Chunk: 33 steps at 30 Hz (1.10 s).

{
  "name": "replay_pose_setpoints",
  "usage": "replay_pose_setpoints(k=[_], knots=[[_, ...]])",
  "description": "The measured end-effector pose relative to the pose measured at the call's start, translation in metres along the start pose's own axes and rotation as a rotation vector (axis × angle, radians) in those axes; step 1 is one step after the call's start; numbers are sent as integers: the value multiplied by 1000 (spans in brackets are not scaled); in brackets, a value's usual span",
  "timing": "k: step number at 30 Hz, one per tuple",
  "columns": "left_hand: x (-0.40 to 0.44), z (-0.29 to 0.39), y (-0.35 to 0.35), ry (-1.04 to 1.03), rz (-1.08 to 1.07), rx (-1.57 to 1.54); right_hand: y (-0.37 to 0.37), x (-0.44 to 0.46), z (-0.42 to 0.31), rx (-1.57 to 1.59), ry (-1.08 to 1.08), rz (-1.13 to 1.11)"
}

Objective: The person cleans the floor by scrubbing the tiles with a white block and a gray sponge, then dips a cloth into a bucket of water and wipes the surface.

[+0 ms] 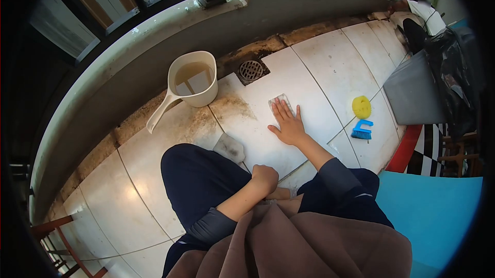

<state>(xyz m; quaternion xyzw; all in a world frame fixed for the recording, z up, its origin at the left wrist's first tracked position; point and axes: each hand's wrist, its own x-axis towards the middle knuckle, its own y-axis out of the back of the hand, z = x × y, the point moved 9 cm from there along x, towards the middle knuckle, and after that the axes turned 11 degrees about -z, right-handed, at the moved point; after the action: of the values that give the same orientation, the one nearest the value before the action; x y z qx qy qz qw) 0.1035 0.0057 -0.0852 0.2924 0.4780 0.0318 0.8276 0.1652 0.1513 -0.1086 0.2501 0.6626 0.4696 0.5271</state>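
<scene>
My right hand [289, 125] lies flat with spread fingers on a pale cloth or pad [282, 96], pressing it to the white tiles. The fingers cover most of this pad. Close to my bent knee, my left hand [265, 180] is closed in a fist; what it holds, if anything, is hidden. A grey, stained cloth-like piece [230, 147] lies on the floor beside that knee. Brown dirt [229, 107] marks the tiles between this piece and a white dipper [192, 97], which holds cloudy brownish water.
A round floor drain [251, 71] sits by the low wall [258, 25]. Right of my arm are a yellow sponge [362, 107] and a blue brush [362, 130]. A grey bin [412, 90] with a black bag stands at the right, above a blue surface [428, 211].
</scene>
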Motion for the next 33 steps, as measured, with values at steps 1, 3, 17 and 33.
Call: replay_pose_setpoints(k=[1, 3, 17, 33], knots=[[-1, 0, 0, 2, -1, 3, -8, -24, -6, -23, 50, 24], [-3, 1, 0, 6, -7, 4, -24, -72, -15, 13, 140, -6], [-2, 10, -1, 28, -20, 60, -21, -71, -39, -31, 184, -6], [-1, -1, -2, 17, -20, -23, 25, 56, -62, 8, 95, -8]])
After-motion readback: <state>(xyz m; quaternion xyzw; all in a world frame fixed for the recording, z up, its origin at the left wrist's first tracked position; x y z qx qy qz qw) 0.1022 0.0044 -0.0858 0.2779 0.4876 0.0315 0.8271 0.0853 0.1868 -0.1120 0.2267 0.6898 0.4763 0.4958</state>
